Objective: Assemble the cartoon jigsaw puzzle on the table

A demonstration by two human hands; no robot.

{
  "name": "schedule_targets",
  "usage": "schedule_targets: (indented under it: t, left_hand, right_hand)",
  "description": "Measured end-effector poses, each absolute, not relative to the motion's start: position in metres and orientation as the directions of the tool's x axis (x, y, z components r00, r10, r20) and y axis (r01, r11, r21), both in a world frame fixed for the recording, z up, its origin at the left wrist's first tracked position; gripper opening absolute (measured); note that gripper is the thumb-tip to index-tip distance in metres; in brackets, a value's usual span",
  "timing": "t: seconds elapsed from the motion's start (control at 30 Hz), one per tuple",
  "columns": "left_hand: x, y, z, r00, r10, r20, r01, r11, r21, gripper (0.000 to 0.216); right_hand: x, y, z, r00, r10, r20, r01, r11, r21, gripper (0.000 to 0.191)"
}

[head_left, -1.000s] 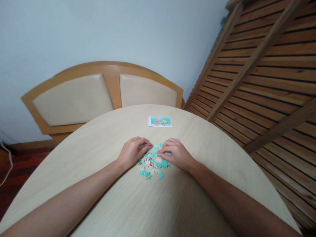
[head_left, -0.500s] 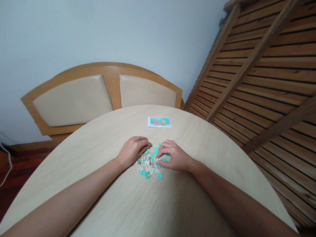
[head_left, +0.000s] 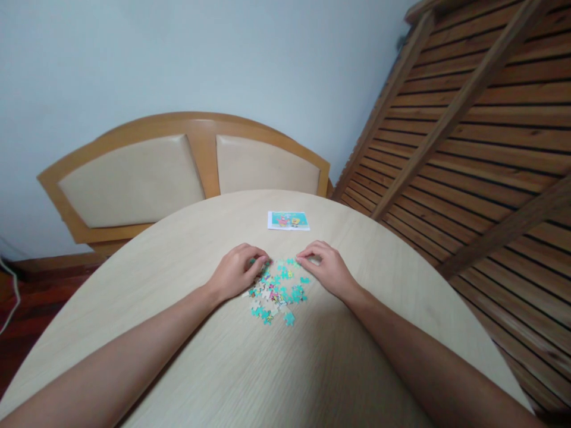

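Note:
A loose heap of small jigsaw puzzle pieces (head_left: 273, 293) lies on the round wooden table, mostly turquoise, with pale, yellow and pink ones among them. At the heap's upper left edge is my left hand (head_left: 238, 271), its fingers curled down with thumb and fingertips close together; what lies between them is too small to make out. On the other side, my right hand (head_left: 329, 268) has thumb and forefinger pinched at a turquoise puzzle piece (head_left: 291, 261) by the top right of the heap. One turquoise piece (head_left: 289, 319) sits at the near edge.
Beyond the heap, a small picture sheet (head_left: 289, 220) with a pink and a yellow cartoon figure lies on the table (head_left: 214, 368). A padded wooden headboard (head_left: 207, 128) stands behind it against the wall. Wooden slats (head_left: 482, 148) lean at the right.
My right hand has moved off the heap, up and to the right, uncovering turquoise pieces. My left hand has shifted only slightly, its thumb now nearer its fingertips.

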State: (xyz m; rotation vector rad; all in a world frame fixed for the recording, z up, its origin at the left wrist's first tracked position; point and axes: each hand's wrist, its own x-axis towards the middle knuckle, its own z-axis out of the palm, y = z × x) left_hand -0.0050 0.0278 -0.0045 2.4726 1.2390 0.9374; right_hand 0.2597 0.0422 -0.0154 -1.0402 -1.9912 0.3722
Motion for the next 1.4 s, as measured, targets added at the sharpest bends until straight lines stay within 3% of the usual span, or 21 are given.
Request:
schedule_targets:
  t: [0.27, 0.73, 0.9, 1.03, 1.13, 1.3, 1.4]
  left_hand:
    - [-0.018, 0.024, 0.002, 0.758, 0.536, 0.371, 0.453, -0.843, 0.291, 0.014]
    - [-0.016, 0.028, -0.002, 0.755, 0.546, 0.363, 0.4, -0.823, 0.404, 0.014]
    - [-0.017, 0.029, -0.004, 0.702, 0.613, 0.362, 0.412, -0.764, 0.496, 0.017]
    - [-0.019, 0.029, -0.005, 0.63, 0.714, 0.306, 0.353, -0.614, 0.706, 0.03]
    - [-0.02, 0.031, -0.007, 0.588, 0.761, 0.273, 0.311, -0.525, 0.792, 0.034]
    - [-0.02, 0.034, -0.011, 0.549, 0.79, 0.273, 0.333, -0.506, 0.795, 0.034]
    - [-0.02, 0.034, -0.009, 0.587, 0.747, 0.313, 0.383, -0.597, 0.705, 0.031]
  right_hand:
    - [0.276, 0.052, -0.023, -0.19, 0.852, 0.487, 0.635, 0.485, -0.601, 0.009]
    - [0.275, 0.053, -0.024, -0.192, 0.895, 0.403, 0.763, 0.394, -0.512, 0.009]
    - [0.261, 0.04, -0.017, -0.361, 0.804, 0.473, 0.708, 0.566, -0.422, 0.01]
    - [0.242, 0.018, -0.01, -0.601, 0.647, 0.468, 0.545, 0.761, -0.352, 0.019]
    - [0.235, 0.007, -0.007, -0.739, 0.525, 0.423, 0.421, 0.849, -0.318, 0.03]
    - [0.24, 0.007, -0.006, -0.744, 0.522, 0.417, 0.426, 0.851, -0.306, 0.021]
    - [0.245, 0.011, -0.007, -0.715, 0.535, 0.449, 0.439, 0.844, -0.307, 0.013]
